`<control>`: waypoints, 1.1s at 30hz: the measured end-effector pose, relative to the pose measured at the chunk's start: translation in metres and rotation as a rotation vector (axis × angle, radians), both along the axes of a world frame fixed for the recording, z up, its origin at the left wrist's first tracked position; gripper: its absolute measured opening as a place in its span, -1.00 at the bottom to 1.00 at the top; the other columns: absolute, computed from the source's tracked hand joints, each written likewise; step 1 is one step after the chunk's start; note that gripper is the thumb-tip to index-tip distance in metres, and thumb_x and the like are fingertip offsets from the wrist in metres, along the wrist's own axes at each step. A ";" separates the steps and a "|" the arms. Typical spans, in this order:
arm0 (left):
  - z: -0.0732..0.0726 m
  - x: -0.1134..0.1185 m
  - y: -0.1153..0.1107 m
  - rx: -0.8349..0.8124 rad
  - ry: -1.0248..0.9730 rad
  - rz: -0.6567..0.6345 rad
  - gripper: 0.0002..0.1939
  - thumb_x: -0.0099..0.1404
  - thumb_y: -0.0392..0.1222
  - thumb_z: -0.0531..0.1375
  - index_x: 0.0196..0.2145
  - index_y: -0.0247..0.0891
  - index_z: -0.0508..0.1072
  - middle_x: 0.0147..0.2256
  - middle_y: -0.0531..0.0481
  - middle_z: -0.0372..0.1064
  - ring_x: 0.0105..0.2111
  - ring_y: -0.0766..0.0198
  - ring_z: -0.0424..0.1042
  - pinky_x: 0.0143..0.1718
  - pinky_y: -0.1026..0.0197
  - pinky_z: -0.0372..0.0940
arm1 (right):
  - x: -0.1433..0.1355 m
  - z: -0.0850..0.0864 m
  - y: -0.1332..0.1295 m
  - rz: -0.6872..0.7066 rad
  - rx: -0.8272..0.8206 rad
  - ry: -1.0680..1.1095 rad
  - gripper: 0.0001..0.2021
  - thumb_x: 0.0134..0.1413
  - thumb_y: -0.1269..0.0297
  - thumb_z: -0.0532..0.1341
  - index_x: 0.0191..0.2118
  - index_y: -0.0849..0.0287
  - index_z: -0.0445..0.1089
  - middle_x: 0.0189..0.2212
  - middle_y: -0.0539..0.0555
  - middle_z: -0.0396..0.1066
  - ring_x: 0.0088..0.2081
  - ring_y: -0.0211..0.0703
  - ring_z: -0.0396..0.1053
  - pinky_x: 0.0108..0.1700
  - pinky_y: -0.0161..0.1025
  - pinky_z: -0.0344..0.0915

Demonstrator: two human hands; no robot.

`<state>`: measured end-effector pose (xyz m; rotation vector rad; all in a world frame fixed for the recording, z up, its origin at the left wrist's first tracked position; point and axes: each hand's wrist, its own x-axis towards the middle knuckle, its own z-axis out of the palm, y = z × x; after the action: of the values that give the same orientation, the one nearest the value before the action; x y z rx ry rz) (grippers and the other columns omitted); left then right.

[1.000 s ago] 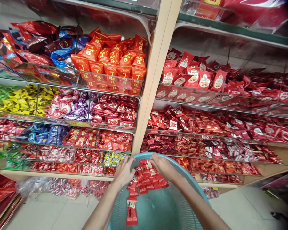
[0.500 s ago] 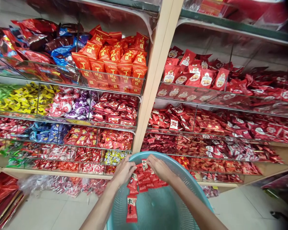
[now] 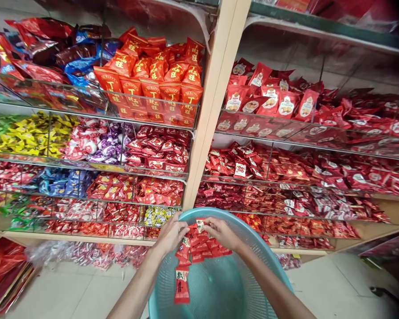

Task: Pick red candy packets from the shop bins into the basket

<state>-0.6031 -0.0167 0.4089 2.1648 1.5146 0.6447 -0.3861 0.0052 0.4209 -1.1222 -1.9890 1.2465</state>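
Two bare hands were at the far side of a teal basket, a deep tub with mesh walls. A cluster of red packets lay inside, against the far wall. Below the cluster, toward the person, a single packet lay at the left, its pale top printed with dark characters.

The left hand was over the far left rim, fingers bent, the tips close beside the packets. Whether its grip pinched one could not be told. The right hand came over the basket from the right, fingers bent down, the tips at a packet with a pale top; it could not be told whether its grip was closed on that packet or only touched it.

Behind the basket rose shelves of wrapped sweets, split by a pale wooden post. Left of the post, top to bottom, were orange-red bags with yellow characters, yellow sweets beside pink and purple ones, then blue sweets and more red. Right of it, nearly everything was red, with picture-printed pouches uppermost. Clear bags of sweets lay on the tiled floor at the left.
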 end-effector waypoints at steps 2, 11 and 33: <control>0.000 0.001 0.000 -0.005 0.010 0.010 -0.72 0.27 -0.04 -0.01 -0.36 -0.15 0.45 0.03 -0.05 0.15 -0.01 0.12 0.24 -0.02 0.11 0.15 | 0.001 -0.005 0.000 -0.003 -0.010 0.045 -0.74 0.09 0.03 0.05 -0.41 0.11 0.25 -0.53 -0.08 0.21 -0.50 -0.27 0.20 -0.42 -0.31 0.18; 0.012 0.005 -0.003 -0.036 -0.030 0.101 -0.75 0.23 -0.27 -0.12 -0.27 -0.14 0.31 -0.03 0.02 0.21 -0.11 0.22 0.30 -0.12 0.17 0.17 | 0.014 0.008 -0.001 0.013 0.001 0.006 -0.74 0.12 0.05 0.02 -0.44 0.12 0.19 -0.58 -0.08 0.14 -0.54 -0.27 0.12 -0.45 -0.31 0.10; 0.014 0.003 -0.011 -0.059 -0.048 0.139 -0.80 0.21 -0.28 -0.12 -0.33 -0.16 0.27 -0.14 0.01 0.22 -0.18 0.24 0.28 -0.16 0.22 0.15 | -0.078 -0.033 -0.047 0.299 0.335 -0.817 -0.81 0.08 0.28 0.06 -0.30 0.16 0.41 -0.34 0.13 0.46 -0.33 -0.07 0.40 -0.34 -0.25 0.19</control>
<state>-0.6001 -0.0280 0.4225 1.9995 1.6484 0.6836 -0.4640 -0.0417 0.3878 -1.3122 -2.9170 0.5464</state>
